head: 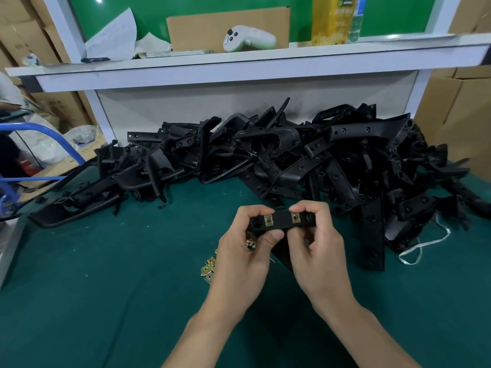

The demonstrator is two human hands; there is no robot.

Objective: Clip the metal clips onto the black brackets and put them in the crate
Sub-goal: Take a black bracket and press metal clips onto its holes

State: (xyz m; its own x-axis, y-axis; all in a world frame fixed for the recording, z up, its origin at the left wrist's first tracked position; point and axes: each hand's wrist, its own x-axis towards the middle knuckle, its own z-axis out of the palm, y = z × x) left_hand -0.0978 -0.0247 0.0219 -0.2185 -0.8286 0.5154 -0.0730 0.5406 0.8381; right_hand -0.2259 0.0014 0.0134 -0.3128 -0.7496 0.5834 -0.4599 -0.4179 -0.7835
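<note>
While the left hand (244, 251) and right hand (316, 251) each pinch one end of a single black bracket (281, 223) above the green mat (106, 288), two metal clips (267, 221) sit on its face. Loose clips (208, 269), too bunched to count, lie beside the left hand. Farther back sprawls one heap of brackets (292, 155).

The green tabletop (106, 301) carries a sprawling heap of black brackets (292, 155) along its far edge, a small cluster of brass-coloured metal clips (208, 269) nearer the middle, and a loose white string (422, 248) at the right.
</note>
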